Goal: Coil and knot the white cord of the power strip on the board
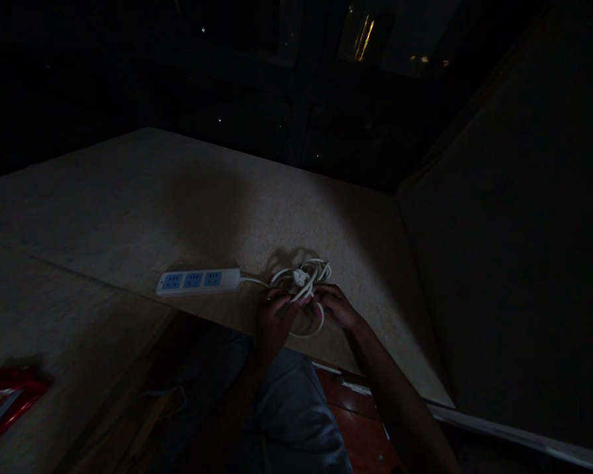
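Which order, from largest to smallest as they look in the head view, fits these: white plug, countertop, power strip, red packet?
1. Countertop
2. Power strip and red packet, unranked: the packet is cut off by the picture's edge
3. White plug

Here's a shiny red packet (pixel 12 401), lower left on the pale counter (pixel 128 191) | dark window (pixel 299 85) ahead (amber streaks (pixel 364 39) glowing there!) | shadowy wall (pixel 504 230), far right
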### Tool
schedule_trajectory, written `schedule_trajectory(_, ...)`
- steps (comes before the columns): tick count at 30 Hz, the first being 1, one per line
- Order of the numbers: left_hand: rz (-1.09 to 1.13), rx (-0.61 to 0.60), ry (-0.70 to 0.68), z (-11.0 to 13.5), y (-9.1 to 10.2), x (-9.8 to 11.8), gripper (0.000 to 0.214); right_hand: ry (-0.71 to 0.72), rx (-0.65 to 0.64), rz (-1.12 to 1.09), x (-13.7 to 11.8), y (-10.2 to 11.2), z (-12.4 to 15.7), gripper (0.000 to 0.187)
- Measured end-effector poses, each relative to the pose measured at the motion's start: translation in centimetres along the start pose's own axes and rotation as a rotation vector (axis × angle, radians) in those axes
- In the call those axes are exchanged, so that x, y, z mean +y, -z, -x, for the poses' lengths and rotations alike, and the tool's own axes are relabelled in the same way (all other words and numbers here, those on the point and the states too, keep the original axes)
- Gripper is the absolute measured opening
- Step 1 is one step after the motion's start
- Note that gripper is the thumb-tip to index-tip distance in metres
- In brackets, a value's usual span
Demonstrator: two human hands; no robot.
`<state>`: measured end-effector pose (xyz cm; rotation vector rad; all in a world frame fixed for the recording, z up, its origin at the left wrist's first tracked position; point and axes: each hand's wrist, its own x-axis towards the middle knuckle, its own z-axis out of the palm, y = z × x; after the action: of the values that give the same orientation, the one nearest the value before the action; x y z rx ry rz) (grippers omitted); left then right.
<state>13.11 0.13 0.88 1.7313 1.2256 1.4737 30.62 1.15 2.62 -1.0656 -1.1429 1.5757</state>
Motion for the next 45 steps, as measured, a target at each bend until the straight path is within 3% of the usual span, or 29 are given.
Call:
schedule_trajectory(7,0.076,0.045,0.071,-0.4,0.1,0.3,0.014,-0.020,-0.154,-0.138,-0.6,-0.2,0.1,0.024)
schedule_trajectory(14,0.134,0.063,0.117,-0.5,0.3,0.6,0.016,0.009,-0.169,-0.030,-0.5,0.2,0.2,0.025)
schedule_trajectory(21,0.272,0.136,0.326,-1.0,0.3,1.4,0.024,-0.037,-0.122,0.139,0.1,0.3,0.1,0.038)
schedule_trajectory(27,0.335,0.190,0.500,-1.3,0.3,1.7,0.030,-0.072,-0.220,0.154,-0.2,0.8,0.5,0.040)
schedule_trajectory(30,0.322,0.172,0.483,-1.4,0.5,1.6,0.030,-0.067,-0.326,0.141,-0.7,1.1,0.7,0.037)
schedule_trajectory(33,0.313,0.152,0.420,-1.4,0.5,1.5,0.027,0.012,-0.351,0.111,-0.8,1.5,0.9,0.035)
schedule_trajectory(35,0.296,0.159,0.388,-1.4,0.3,1.4,0.025,0.056,-0.314,0.054,-0.7,1.9,1.2,0.034)
schedule_trajectory(39,0.247,0.160,0.321,-1.1,0.0,1.0,0.026,0.137,-0.125,-0.132,-0.2,2.6,1.7,0.031)
schedule_trajectory(45,0.232,0.046,0.242,-0.4,0.3,0.6,0.024,0.372,0.095,-0.535,-0.9,3.5,1.9,0.017)
